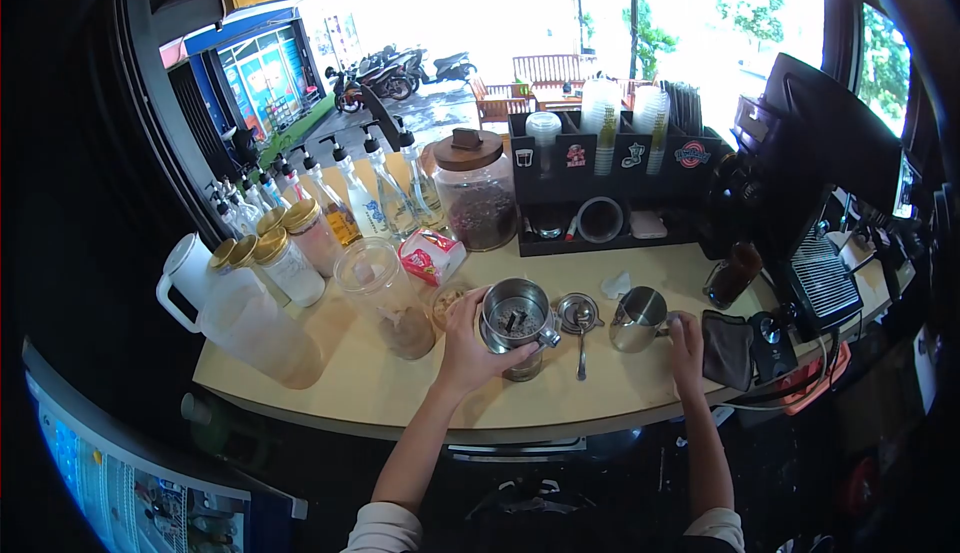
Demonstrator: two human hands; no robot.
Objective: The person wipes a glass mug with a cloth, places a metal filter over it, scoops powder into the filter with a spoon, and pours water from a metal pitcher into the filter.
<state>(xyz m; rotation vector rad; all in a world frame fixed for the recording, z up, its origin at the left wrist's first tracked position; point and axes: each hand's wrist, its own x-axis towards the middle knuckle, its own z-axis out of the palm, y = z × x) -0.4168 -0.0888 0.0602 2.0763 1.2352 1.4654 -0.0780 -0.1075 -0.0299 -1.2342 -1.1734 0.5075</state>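
My left hand (469,353) is wrapped round a round metal cup (517,311) with a small handle at its right. Its inside shows a speckled bottom with a dark piece in it; another vessel shows just below it. My right hand (686,351) grips the handle of a steel milk pitcher (637,321), which stands upright on the counter. Between the two lie a small round metal strainer (577,310) and a spoon (582,355). Left of my left hand is a clear plastic jar (396,313) with brown contents at its bottom.
Across the wooden counter (345,393) stand a pitcher (262,328), gold-lidded jars (290,265), pump bottles (372,193) and a wooden-lidded jar (475,193). A black organizer (610,223) holds cups behind. To the right are a dark cloth (727,349), a dark-filled glass (735,275) and an espresso machine (820,273).
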